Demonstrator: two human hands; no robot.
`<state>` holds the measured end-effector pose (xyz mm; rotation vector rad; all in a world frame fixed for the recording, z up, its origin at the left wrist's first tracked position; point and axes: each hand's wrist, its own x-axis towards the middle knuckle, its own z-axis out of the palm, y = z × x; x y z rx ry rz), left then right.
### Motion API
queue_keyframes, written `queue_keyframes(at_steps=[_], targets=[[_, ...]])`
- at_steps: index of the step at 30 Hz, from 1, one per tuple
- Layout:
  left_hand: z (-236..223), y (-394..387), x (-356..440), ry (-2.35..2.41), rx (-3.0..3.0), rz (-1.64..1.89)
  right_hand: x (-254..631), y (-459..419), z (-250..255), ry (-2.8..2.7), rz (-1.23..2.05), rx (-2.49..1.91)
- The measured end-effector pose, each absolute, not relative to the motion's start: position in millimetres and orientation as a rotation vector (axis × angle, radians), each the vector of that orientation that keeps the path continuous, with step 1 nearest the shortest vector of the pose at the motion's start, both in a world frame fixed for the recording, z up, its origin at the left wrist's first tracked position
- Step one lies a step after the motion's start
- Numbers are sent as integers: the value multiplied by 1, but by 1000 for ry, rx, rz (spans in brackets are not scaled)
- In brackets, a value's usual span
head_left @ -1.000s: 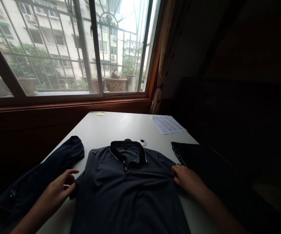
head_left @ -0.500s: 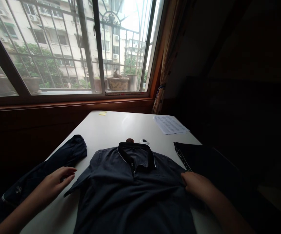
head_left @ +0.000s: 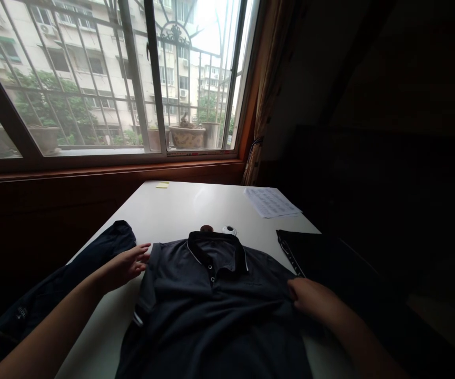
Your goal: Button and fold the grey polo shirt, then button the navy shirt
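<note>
A dark navy polo shirt (head_left: 211, 316) lies front up across the table, its collar (head_left: 216, 250) toward the window and its placket buttons showing. White piping edges the collar. The shirt's left-side sleeve (head_left: 147, 295) is turned in along the body, with a white-striped hem. Just beside that shoulder is my left hand (head_left: 132, 263), fingers apart and holding nothing. At the opposite sleeve, my right hand (head_left: 310, 297) is closed, its fingertips gripping the shirt's fabric. The lower end of the shirt runs out of view.
Dark folded garments lie on both sides: one at the left (head_left: 93, 252), trousers-like cloth (head_left: 322, 258) at the right. Beyond the collar are a brown round object (head_left: 206, 228) and a white roll-like one (head_left: 229, 230). Papers (head_left: 270, 202) and a yellow note (head_left: 162, 185) rest on the white table (head_left: 196, 202).
My left hand has moved up and right to the shirt's shoulder. The nearby sleeve, spread outward before, now lies turned in. My right hand keeps its grip; the view has shifted slightly.
</note>
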<state>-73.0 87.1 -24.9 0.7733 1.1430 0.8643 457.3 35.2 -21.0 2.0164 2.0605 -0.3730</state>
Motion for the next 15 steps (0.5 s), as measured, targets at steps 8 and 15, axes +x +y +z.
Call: queue_keyframes(at_steps=[8,15], targets=[[-2,84,-64,1159,1214,576,468,37,-31,2102,-399,2030],[11,76,-101,1473,1566,580,467,36,-28,2128,-420,2019]])
